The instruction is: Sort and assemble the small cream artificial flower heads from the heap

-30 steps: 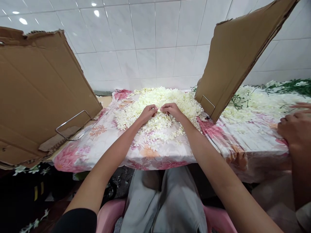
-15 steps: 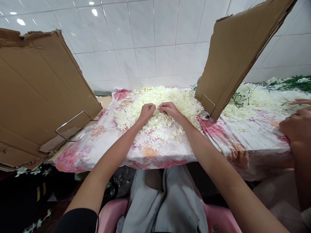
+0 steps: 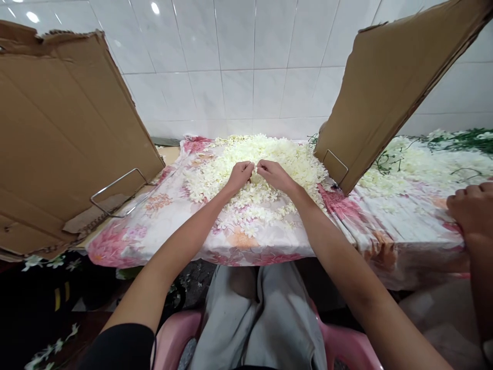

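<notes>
A wide heap of small cream-white flowers (image 3: 269, 149) lies on the floral tablecloth (image 3: 154, 231). Over the middle of this heap, my left hand (image 3: 241, 173) and my right hand (image 3: 272, 172) meet almost fingertip to fingertip. Both have their fingers pinched together. Whatever sits between the fingertips is too small and too covered to make out, though pale petals lie right around it. Loose blossoms are scattered in front of my wrists toward the table's near edge.
Upright cardboard sheets stand at the left (image 3: 69, 133) and right (image 3: 385, 92), each by a metal wire stand. Beyond the right sheet, another person's hand (image 3: 472, 205) rests near more white flowers (image 3: 408, 159) and green stems (image 3: 466, 139). A tiled wall (image 3: 239, 92) rises behind.
My hands have drawn closer together, and the right fingers have curled in more. The other person's hand has curled and shifted slightly down. The whole view has moved a little.
</notes>
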Motion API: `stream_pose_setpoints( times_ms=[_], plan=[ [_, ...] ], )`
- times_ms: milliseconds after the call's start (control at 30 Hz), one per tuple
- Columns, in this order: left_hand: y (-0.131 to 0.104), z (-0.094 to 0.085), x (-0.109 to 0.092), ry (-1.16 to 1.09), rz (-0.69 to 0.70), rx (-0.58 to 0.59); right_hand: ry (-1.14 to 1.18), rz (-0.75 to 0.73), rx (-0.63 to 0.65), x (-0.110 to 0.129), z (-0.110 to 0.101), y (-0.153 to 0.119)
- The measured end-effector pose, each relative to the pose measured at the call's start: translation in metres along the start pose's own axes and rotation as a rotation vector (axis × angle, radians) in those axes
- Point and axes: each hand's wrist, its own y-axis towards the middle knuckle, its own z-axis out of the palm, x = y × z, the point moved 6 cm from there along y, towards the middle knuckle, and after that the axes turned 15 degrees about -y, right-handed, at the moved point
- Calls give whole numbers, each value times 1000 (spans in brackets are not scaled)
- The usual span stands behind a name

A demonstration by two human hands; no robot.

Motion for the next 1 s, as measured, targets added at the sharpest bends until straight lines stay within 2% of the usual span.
stream_pose_setpoints(
  times_ms=[100, 233, 333, 400, 467, 567, 633, 733, 800, 900, 1000],
  plan=[
    [-1, 7, -2, -88, -29, 44, -210, -37, -28, 2, -1, -2],
    [0, 7, -6, -27, 4, 107, -227, -33, -24, 2, -3, -2],
    [3, -4, -6, 157, 67, 66, -210, -74, 12, 4, 0, -1],
    [3, -7, -6, 221, 96, 58, -165, -91, -16, 3, -1, -1],
    [3, -2, -8, 217, 130, 93, -151, -73, -72, -1, -5, 0],
    [2, 8, -12, 214, 162, 153, -248, -54, -113, -6, -10, 0],
    [2, 8, -11, 228, 151, 137, -291, -79, -93, -5, -10, 1],
    [4, 3, -4, 205, 97, 113, -215, -98, -70, -2, -8, 0],
    [6, -1, 3, 127, 38, 125, -210, -64, -96, -2, -9, 0],
    [7, -2, 12, 16, -45, 118, -334, -6, -160, -5, -13, -2],
    [7, -1, 15, 2, -62, 115, -392, 9, -197, -7, -14, -2]
  ],
)
